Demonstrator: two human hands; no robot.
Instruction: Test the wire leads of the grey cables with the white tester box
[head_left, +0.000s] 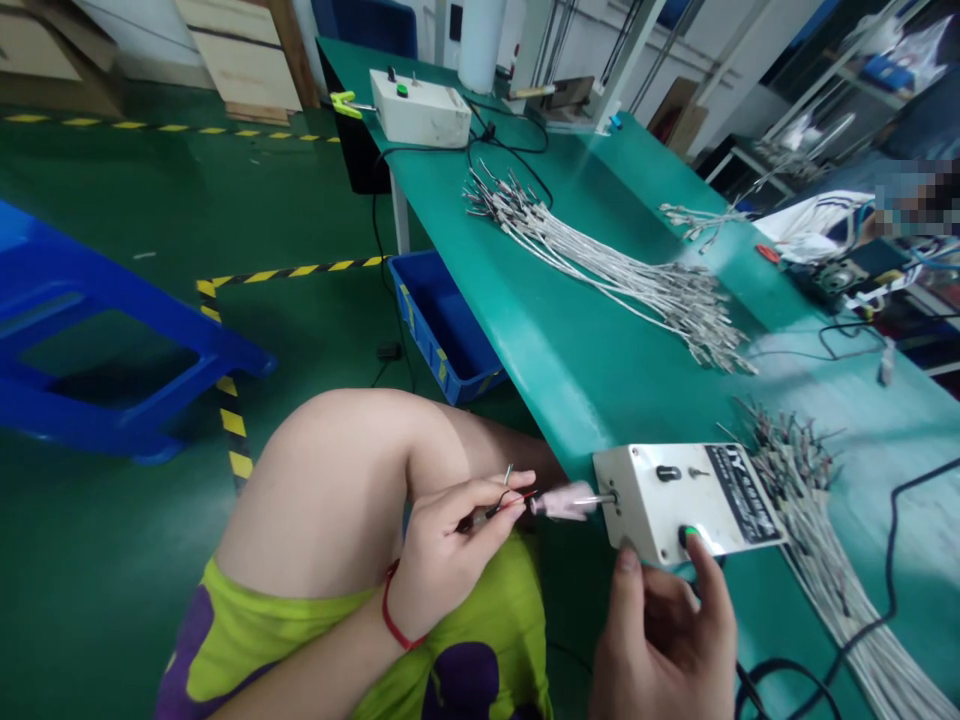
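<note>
My left hand (454,535) is closed, pinching a thin cable whose red and black wire ends (516,499) stick out between thumb and fingers. Those ends reach the tip of a pale pink clip-like piece (566,501), blurred, on a metal shaft from a white box (679,480). The box sits at the table edge, with a knob, a toggle switch and a green button (688,535) on top. My right hand (667,630) has its index finger on that button and its thumb against the box's lower edge; its fingers are apart and it holds nothing.
Bundled grey cables (832,560) lie right of the box, and another bundle (615,260) lies farther along the green table (540,330). A second white box (420,110) stands at the far end. Below are a blue bin (442,340) and a blue stool (127,340). Black cord (892,540) curves at right.
</note>
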